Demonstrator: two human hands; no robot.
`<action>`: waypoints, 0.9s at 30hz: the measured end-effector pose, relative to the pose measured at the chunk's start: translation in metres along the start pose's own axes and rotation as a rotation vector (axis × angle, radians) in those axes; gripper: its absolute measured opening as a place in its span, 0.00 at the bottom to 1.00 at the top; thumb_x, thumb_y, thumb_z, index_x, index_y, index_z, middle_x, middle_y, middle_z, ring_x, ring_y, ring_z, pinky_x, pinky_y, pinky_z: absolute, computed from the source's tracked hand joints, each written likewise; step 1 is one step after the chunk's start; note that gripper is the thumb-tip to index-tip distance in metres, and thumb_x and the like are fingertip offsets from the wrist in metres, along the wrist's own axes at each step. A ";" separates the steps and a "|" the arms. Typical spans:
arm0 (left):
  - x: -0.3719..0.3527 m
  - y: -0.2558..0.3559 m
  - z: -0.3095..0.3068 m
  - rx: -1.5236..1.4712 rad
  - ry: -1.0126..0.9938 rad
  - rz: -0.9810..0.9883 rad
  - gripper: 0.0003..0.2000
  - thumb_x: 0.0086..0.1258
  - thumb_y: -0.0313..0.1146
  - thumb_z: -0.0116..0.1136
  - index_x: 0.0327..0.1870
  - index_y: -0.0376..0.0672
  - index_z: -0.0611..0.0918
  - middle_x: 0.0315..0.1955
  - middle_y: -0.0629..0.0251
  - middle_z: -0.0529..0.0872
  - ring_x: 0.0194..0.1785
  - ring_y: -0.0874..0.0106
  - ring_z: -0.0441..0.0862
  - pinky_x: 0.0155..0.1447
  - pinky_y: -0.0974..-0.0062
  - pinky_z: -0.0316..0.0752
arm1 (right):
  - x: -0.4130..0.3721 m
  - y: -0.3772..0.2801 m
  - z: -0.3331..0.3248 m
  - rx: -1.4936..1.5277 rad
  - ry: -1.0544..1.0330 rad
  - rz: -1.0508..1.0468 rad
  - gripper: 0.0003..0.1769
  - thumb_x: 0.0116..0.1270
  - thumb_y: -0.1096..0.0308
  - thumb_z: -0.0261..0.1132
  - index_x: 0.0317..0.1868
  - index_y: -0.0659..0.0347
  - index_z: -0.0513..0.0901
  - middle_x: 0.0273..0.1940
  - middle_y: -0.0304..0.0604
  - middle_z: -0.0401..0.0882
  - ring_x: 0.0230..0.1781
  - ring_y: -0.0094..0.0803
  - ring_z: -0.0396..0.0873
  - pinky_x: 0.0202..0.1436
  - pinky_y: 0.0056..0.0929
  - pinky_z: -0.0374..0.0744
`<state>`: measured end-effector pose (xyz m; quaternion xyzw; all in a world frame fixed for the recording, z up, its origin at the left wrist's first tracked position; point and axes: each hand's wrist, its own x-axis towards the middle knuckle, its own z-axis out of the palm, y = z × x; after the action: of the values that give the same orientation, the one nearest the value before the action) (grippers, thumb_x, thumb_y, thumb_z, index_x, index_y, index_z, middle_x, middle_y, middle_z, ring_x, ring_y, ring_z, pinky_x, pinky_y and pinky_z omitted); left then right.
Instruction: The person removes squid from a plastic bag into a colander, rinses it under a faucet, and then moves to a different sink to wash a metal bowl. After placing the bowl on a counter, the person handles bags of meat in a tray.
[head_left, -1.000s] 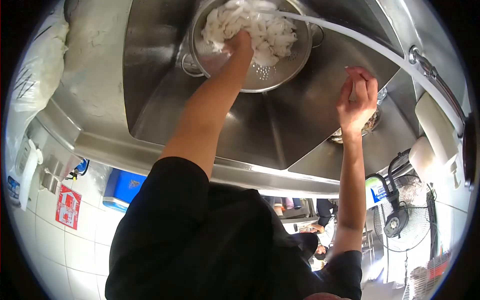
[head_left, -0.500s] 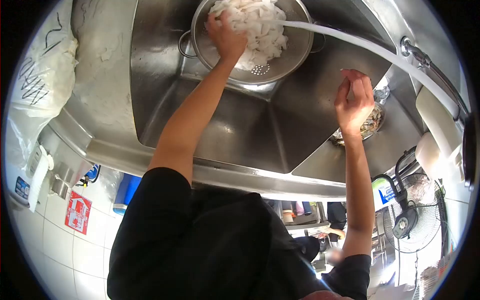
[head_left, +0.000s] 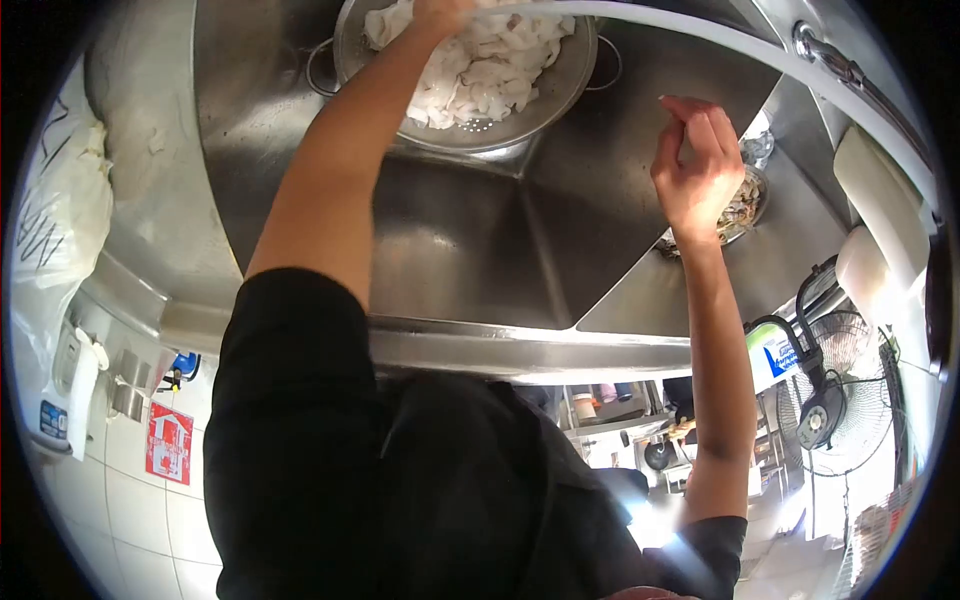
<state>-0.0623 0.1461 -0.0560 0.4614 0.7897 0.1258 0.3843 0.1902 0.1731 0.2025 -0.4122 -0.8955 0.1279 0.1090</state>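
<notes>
Left hand (head_left: pixel 440 12) of a person in black sleeves (head_left: pixel 295 350) meets the upper edge of the frame, over or among soft white irregular pieces (head_left: pixel 490 72) heaped in a round silver metal colander (head_left: pixel 562 92). The frame cuts off its fingers, so how far they are spread and whether they grip any piece cannot be told. The colander sits upper centre, within a dark stainless-steel sink (head_left: pixel 440 245). At right of centre, the right hand (head_left: pixel 697 165) hangs half-curled, thumb apart from the fingers, with nothing visible in its hold.

The heap lies close to the colander's rim, and a hard sweep by the left hand could push pieces over it into the sink. Uneven pressure could also tip or slide the colander. A long white hose (head_left: pixel 715 34) arcs in from the right; a knock from the left wrist could swing it aside, though its end is not clear. Brownish scraps (head_left: pixel 742 206) lie just beyond the right hand, and a careless dip there could carry bits back to the white pieces.
</notes>
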 end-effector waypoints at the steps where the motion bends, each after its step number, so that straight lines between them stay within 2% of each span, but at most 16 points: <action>1: -0.007 -0.002 -0.007 -0.008 0.046 0.013 0.32 0.52 0.40 0.59 0.61 0.47 0.66 0.54 0.46 0.68 0.59 0.52 0.66 0.60 0.57 0.63 | 0.001 0.001 0.001 0.018 0.017 -0.013 0.11 0.44 0.79 0.59 0.31 0.58 0.80 0.26 0.41 0.73 0.27 0.37 0.73 0.29 0.34 0.73; 3: -0.034 -0.003 -0.024 -0.027 0.162 0.016 0.36 0.48 0.38 0.63 0.62 0.47 0.63 0.55 0.44 0.66 0.59 0.50 0.65 0.59 0.57 0.64 | 0.000 -0.001 -0.001 0.043 0.049 -0.019 0.11 0.44 0.79 0.59 0.31 0.57 0.80 0.26 0.41 0.73 0.28 0.38 0.74 0.29 0.35 0.73; 4: -0.051 -0.005 -0.029 -0.036 0.235 -0.005 0.38 0.47 0.37 0.64 0.63 0.46 0.62 0.55 0.44 0.64 0.59 0.49 0.65 0.58 0.57 0.65 | 0.000 -0.003 -0.003 0.039 0.022 0.011 0.11 0.46 0.80 0.59 0.32 0.59 0.80 0.29 0.42 0.76 0.30 0.38 0.76 0.32 0.33 0.74; 5: -0.068 -0.006 -0.029 -0.044 0.300 -0.045 0.40 0.45 0.36 0.66 0.63 0.46 0.61 0.56 0.43 0.63 0.59 0.48 0.64 0.58 0.57 0.65 | 0.001 -0.005 -0.004 0.036 -0.005 0.037 0.11 0.49 0.82 0.58 0.33 0.60 0.80 0.32 0.42 0.79 0.32 0.37 0.78 0.36 0.30 0.76; 8: -0.103 0.002 -0.009 -0.071 0.441 -0.214 0.46 0.40 0.33 0.71 0.64 0.45 0.57 0.57 0.40 0.59 0.59 0.46 0.62 0.56 0.56 0.67 | 0.002 -0.005 -0.005 0.037 -0.014 0.051 0.11 0.48 0.83 0.58 0.33 0.60 0.80 0.32 0.42 0.79 0.32 0.38 0.78 0.36 0.31 0.76; 9: -0.105 0.008 -0.001 -0.085 0.488 -0.285 0.47 0.39 0.31 0.71 0.65 0.45 0.55 0.57 0.40 0.57 0.58 0.45 0.64 0.55 0.56 0.68 | 0.002 -0.005 -0.005 0.063 -0.008 0.051 0.12 0.48 0.84 0.58 0.33 0.60 0.80 0.32 0.42 0.79 0.33 0.38 0.78 0.36 0.31 0.76; 10: -0.099 0.009 0.004 -0.090 0.482 -0.273 0.47 0.39 0.31 0.71 0.65 0.45 0.55 0.57 0.40 0.57 0.58 0.45 0.64 0.55 0.56 0.68 | 0.002 -0.005 -0.006 0.053 -0.004 0.060 0.12 0.48 0.84 0.58 0.33 0.60 0.80 0.32 0.42 0.79 0.33 0.38 0.78 0.36 0.31 0.76; 13: -0.080 0.009 0.026 -0.143 0.492 -0.512 0.46 0.40 0.29 0.68 0.64 0.49 0.54 0.54 0.41 0.60 0.52 0.43 0.69 0.54 0.55 0.69 | 0.001 -0.004 -0.007 0.104 0.003 0.043 0.13 0.46 0.84 0.59 0.33 0.60 0.80 0.31 0.42 0.78 0.33 0.38 0.77 0.37 0.31 0.75; 14: -0.080 0.006 0.029 -0.143 0.465 -0.509 0.46 0.40 0.29 0.68 0.64 0.49 0.54 0.54 0.41 0.60 0.52 0.43 0.69 0.54 0.55 0.69 | -0.002 -0.003 -0.007 0.095 -0.010 0.064 0.13 0.46 0.84 0.59 0.33 0.60 0.80 0.31 0.42 0.78 0.33 0.38 0.77 0.37 0.31 0.75; 16: -0.072 -0.006 0.024 -0.227 0.405 -0.367 0.43 0.41 0.29 0.68 0.62 0.49 0.57 0.53 0.40 0.62 0.52 0.42 0.69 0.54 0.55 0.69 | 0.000 -0.002 -0.004 0.120 0.055 0.034 0.13 0.46 0.84 0.59 0.33 0.60 0.80 0.31 0.42 0.78 0.33 0.38 0.77 0.37 0.31 0.75; 17: -0.064 -0.010 0.026 -0.191 0.403 -0.383 0.41 0.43 0.31 0.68 0.61 0.51 0.58 0.51 0.42 0.66 0.52 0.45 0.69 0.53 0.55 0.68 | 0.000 0.002 -0.002 0.115 0.059 0.012 0.14 0.45 0.84 0.59 0.33 0.59 0.80 0.31 0.41 0.78 0.33 0.38 0.77 0.36 0.31 0.75; 18: -0.057 -0.016 0.029 -0.188 0.399 -0.369 0.41 0.43 0.31 0.68 0.61 0.51 0.58 0.51 0.42 0.66 0.52 0.45 0.69 0.53 0.55 0.68 | 0.000 0.003 -0.002 0.110 0.069 0.022 0.14 0.45 0.84 0.59 0.33 0.59 0.80 0.31 0.41 0.78 0.33 0.38 0.77 0.36 0.31 0.75; 20: -0.053 -0.032 0.036 -0.355 0.507 -0.210 0.39 0.44 0.32 0.68 0.60 0.52 0.59 0.50 0.44 0.69 0.53 0.48 0.70 0.54 0.56 0.68 | -0.002 0.001 -0.003 0.108 0.035 0.040 0.13 0.45 0.83 0.59 0.33 0.59 0.80 0.31 0.41 0.78 0.32 0.38 0.77 0.36 0.32 0.75; 24: -0.051 -0.034 0.025 -0.359 0.578 -0.316 0.38 0.45 0.33 0.68 0.60 0.51 0.61 0.52 0.46 0.72 0.55 0.50 0.70 0.55 0.57 0.68 | -0.001 -0.002 -0.003 0.097 0.034 0.037 0.13 0.46 0.83 0.59 0.33 0.59 0.80 0.31 0.41 0.77 0.32 0.38 0.77 0.36 0.32 0.75; 26: -0.059 -0.029 0.005 -0.466 0.457 -0.395 0.37 0.46 0.34 0.68 0.60 0.47 0.62 0.54 0.47 0.71 0.55 0.50 0.72 0.55 0.59 0.68 | 0.002 -0.003 -0.004 0.067 0.024 0.025 0.12 0.46 0.82 0.60 0.33 0.59 0.80 0.31 0.40 0.77 0.32 0.38 0.77 0.36 0.32 0.75; 27: -0.058 -0.037 0.008 -0.469 0.471 -0.393 0.37 0.46 0.34 0.68 0.60 0.47 0.62 0.54 0.47 0.71 0.55 0.50 0.72 0.55 0.59 0.68 | 0.001 -0.005 -0.006 0.069 0.031 0.013 0.12 0.46 0.82 0.60 0.33 0.59 0.80 0.31 0.40 0.77 0.32 0.38 0.77 0.36 0.32 0.75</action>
<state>-0.0640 0.0768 -0.0536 0.1592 0.8796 0.3293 0.3043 0.1878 0.1719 0.2095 -0.4159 -0.8860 0.1528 0.1363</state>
